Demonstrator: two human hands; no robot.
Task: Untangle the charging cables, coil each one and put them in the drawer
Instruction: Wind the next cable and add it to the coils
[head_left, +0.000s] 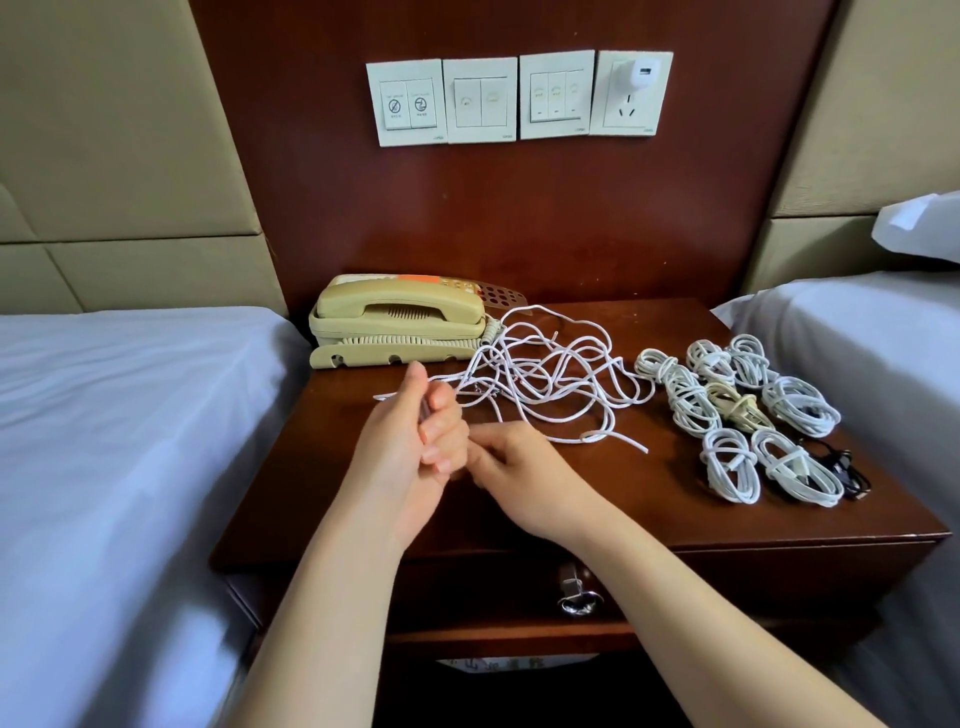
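Note:
A loose tangle of white charging cables (545, 379) lies in the middle of the dark wooden nightstand (649, 509). My left hand (415, 441) is raised at the tangle's left edge, its fingers curled round a cable end that runs back into the pile. My right hand (519, 467) sits just to its right, fingertips touching the left hand's fingers; whether it pinches a cable is hidden. Several coiled white cables (737, 410) lie in rows on the right side of the top. The drawer (675, 577) below is closed, with a metal handle (576, 592).
A beige telephone (400, 322) stands at the back left of the nightstand. A small black cable (847, 473) lies by the front right coils. Beds with white sheets flank both sides. Wall switches and a socket with a white charger (641, 78) are above.

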